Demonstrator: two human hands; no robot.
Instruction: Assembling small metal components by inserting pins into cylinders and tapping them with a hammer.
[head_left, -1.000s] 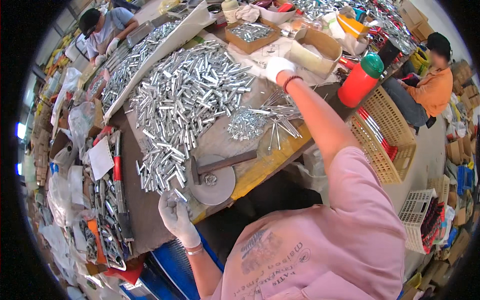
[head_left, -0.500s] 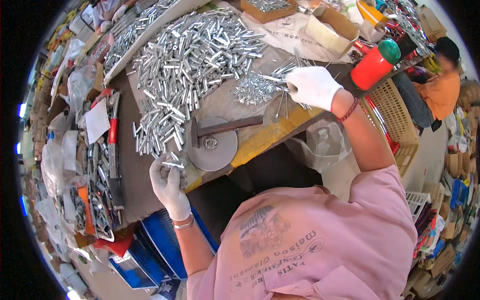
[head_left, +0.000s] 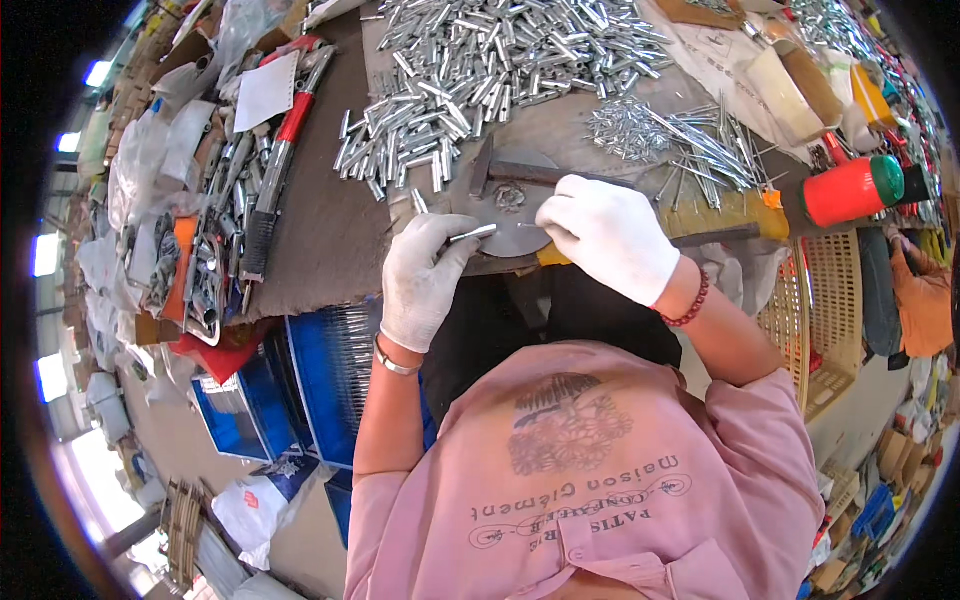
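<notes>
Both hands gloved in white, meeting over the near edge of the counter point(head_left: 330, 230).

Our left hand point(head_left: 425, 285) is closed in a pinch on a short metal tube point(head_left: 472, 234), held roughly level with its free end pointing right. Held that way, we judge, so the open end faces the other hand.

Our right hand point(head_left: 610, 235) is curled shut, fingertips pinched on a thin pin point(head_left: 530, 226) that points left toward the tube's end. Tube and pin sit just apart, nearly in line; we cannot tell if they touch.

Both pieces hover right above a round metal disc point(head_left: 505, 215), which lies flat at the counter's edge. A hammer point(head_left: 560, 177) rests across the disc's far side, head to the left, handle running right, close by the right hand.

Stock is laid out by kind: a broad heap of tubes point(head_left: 490, 70) farther back and to the left, a loose pile of pins point(head_left: 680, 140) to the right, each nearest the hand that holds its kind.

Further right stands a red jug with a green cap point(head_left: 850, 187); a woven basket point(head_left: 815, 320) hangs below the counter edge.
</notes>
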